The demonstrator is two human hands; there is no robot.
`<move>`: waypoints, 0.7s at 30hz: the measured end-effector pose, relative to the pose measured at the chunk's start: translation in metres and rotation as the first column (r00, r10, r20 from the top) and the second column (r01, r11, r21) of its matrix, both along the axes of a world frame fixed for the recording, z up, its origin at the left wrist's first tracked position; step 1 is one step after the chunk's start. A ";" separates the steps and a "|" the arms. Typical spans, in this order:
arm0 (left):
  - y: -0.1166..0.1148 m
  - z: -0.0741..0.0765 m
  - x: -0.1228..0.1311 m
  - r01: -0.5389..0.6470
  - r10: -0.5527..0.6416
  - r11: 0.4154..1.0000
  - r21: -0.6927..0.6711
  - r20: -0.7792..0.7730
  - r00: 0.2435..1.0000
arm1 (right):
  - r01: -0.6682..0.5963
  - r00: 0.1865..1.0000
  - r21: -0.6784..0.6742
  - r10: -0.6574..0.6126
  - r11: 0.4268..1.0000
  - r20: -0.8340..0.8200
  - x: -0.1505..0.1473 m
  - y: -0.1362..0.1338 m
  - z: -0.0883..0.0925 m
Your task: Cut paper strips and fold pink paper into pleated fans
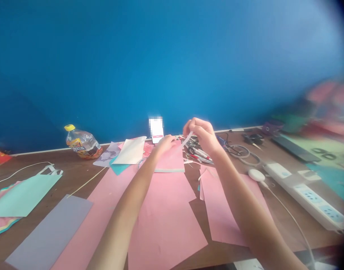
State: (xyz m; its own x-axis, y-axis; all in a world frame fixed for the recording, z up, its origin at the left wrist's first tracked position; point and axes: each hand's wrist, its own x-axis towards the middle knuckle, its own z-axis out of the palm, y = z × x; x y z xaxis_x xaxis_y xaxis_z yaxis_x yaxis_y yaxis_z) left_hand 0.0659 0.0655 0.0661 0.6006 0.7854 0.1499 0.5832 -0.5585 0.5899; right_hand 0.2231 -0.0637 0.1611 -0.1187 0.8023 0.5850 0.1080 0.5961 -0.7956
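Head cam: right hand (201,133) is pinched shut on the top end of a thin white strip (187,139), lifted off the desk so it hangs clear. The strip slants down toward 8 o'clock to the left hand (165,144). That hand's fingers are curled, but I can't tell if it's gripping or just resting on the pink sheet (160,210). Pens (200,153) crowd in just below the right hand at 6 o'clock, and the power strip (307,195) sits out at 4. There's more room at 9 o'clock, well before the bottle (82,144).
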 end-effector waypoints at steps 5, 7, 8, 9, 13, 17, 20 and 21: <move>-0.037 0.047 -0.031 0.006 -0.021 0.998 0.070 0.210 0.978 | -0.108 0.939 0.008 0.099 0.994 0.330 0.004 -0.016 0.017; -0.058 0.069 -0.040 -0.006 -0.023 0.997 0.083 0.347 0.937 | -0.119 0.900 0.064 0.081 0.991 0.428 0.002 -0.022 0.021; -0.069 0.078 -0.043 0.006 -0.033 0.998 0.062 0.431 0.902 | -0.108 0.885 0.092 0.054 0.990 0.462 0.000 -0.024 0.022; -0.080 0.086 -0.045 0.046 -0.051 0.999 0.022 0.501 0.864 | -0.083 0.873 0.119 0.015 0.989 0.487 -0.002 -0.025 0.022; -0.110 0.102 -0.043 0.136 -0.040 0.984 -0.115 0.601 0.798 | 0.090 0.850 0.220 -0.190 0.971 0.492 -0.012 -0.023 0.019; -0.121 0.104 -0.037 0.094 0.022 0.986 -0.134 0.676 0.737 | 0.094 0.882 0.212 -0.180 0.973 0.436 -0.020 -0.023 0.018; -0.124 0.106 -0.034 0.084 -0.012 0.994 -0.072 0.687 0.726 | 0.141 0.907 0.203 -0.209 0.969 0.365 -0.022 -0.024 0.019; -0.125 0.107 -0.034 0.087 -0.027 0.995 -0.054 0.686 0.727 | 0.171 0.908 0.211 -0.237 0.962 0.344 -0.023 -0.024 0.020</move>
State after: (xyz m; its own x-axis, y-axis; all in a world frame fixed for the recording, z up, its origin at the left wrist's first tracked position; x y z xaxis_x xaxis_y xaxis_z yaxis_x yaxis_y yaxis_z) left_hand 0.0322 -0.0593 0.1732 0.4031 0.7801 0.4784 -0.0265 -0.5126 0.8582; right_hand 0.2005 -0.0878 0.1807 -0.1936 0.7222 0.6640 0.5034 0.6540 -0.5646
